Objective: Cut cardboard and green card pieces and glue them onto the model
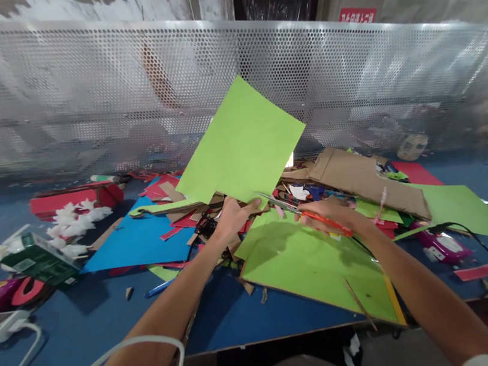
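A sheet of light green paper (242,138) is held up above the table by my left hand (233,221), its thumb and fingers pinching the lower edge. A partly cut strip (163,207) curls away from the sheet's left corner. My right hand (330,213) is wrapped around orange-handled scissors (324,222). Their metal blades point left and meet the sheet's lower edge, close to my left thumb. Beneath my hands lies a larger green-covered board (315,270) with a thin stick (359,300) on it.
Cardboard (362,181) and paper scraps crowd the table's middle. Blue paper (138,243), a green box (39,257) and white crumpled pieces (73,228) lie left. A perforated metal screen (115,104) stands behind. A white cable (125,344) crosses in front of my left forearm.
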`<state>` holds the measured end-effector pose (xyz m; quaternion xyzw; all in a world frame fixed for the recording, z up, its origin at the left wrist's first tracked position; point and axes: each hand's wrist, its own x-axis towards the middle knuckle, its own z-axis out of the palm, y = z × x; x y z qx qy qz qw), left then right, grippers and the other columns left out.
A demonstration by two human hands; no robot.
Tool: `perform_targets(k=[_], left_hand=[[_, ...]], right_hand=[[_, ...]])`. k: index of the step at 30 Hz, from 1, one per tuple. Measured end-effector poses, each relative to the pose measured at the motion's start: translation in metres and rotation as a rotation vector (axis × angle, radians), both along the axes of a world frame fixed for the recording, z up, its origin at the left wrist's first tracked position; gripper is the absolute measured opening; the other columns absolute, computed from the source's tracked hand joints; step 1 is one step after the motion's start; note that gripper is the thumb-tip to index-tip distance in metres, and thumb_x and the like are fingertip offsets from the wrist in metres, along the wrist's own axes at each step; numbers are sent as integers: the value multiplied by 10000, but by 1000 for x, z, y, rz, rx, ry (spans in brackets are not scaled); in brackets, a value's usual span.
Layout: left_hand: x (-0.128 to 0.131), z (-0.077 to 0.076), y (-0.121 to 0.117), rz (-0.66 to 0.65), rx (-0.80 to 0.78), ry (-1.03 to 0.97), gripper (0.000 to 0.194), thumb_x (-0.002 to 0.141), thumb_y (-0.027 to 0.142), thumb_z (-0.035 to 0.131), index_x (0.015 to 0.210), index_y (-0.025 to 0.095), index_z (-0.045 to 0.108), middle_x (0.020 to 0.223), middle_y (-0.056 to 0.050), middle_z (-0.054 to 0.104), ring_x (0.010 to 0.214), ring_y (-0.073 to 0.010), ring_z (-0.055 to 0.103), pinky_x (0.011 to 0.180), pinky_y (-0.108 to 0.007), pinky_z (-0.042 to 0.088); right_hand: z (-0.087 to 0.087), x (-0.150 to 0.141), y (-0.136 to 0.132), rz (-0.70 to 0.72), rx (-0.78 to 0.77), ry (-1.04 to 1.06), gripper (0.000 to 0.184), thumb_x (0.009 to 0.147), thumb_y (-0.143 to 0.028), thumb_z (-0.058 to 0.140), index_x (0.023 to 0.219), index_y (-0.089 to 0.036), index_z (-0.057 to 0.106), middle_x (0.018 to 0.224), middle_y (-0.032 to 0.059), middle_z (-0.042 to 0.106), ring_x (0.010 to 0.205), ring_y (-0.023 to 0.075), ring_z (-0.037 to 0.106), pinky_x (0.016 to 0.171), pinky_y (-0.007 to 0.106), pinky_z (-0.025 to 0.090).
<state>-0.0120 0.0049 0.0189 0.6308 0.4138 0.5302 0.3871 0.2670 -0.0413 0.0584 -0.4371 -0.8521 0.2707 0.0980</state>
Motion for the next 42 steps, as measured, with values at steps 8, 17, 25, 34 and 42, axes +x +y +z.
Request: perform_targets(k=[8, 17, 25, 34, 42], left_hand=[[1, 2, -3, -23, -3, -12, 490, 682, 446, 901, 1046, 137, 791, 1028, -124, 810, 1072, -368, 727, 1021, -478, 554], [0, 2, -2, -16, -27, 8, 424, 676, 471, 891, 930, 142, 808, 992, -121, 810, 1031, -361, 730, 994, -476, 563], [-1, 0, -1, -5, -73, 4, 450, 656, 486, 897, 927, 139, 804, 998, -134, 811, 1064, -366, 721, 971, -453, 565], [0, 5, -6, 6, -74, 6, 506, 620, 549, 898, 884, 131, 793, 968, -142, 809, 1046, -373, 722, 971, -463, 559], [-4, 2, -2, -5, -18, 51, 496, 713, 564, 833, 944, 129, 776, 1048, -139, 800, 1051, -345, 729, 973, -442, 564]], right_hand=[[7, -5, -3, -10, -7, 1, 583, 1003, -691, 411, 1045, -163, 651, 750, 49, 626, 648, 195, 594, 594, 293, 452], [5, -6, -1, -9, 16, 21, 550, 990, -697, 441, 1018, -190, 650, 758, 50, 636, 694, 215, 609, 626, 296, 450], [-4, -5, 5, -16, 69, 13, 481, 984, -644, 498, 896, -189, 628, 814, 59, 660, 715, 211, 586, 651, 290, 396], [-3, -7, 2, -56, 77, 21, 430, 981, -583, 536, 850, -182, 618, 804, 48, 654, 701, 196, 569, 659, 284, 374], [-1, -8, 1, -90, 72, 22, 516, 950, -651, 521, 891, -161, 672, 779, 58, 638, 693, 202, 548, 661, 294, 363]])
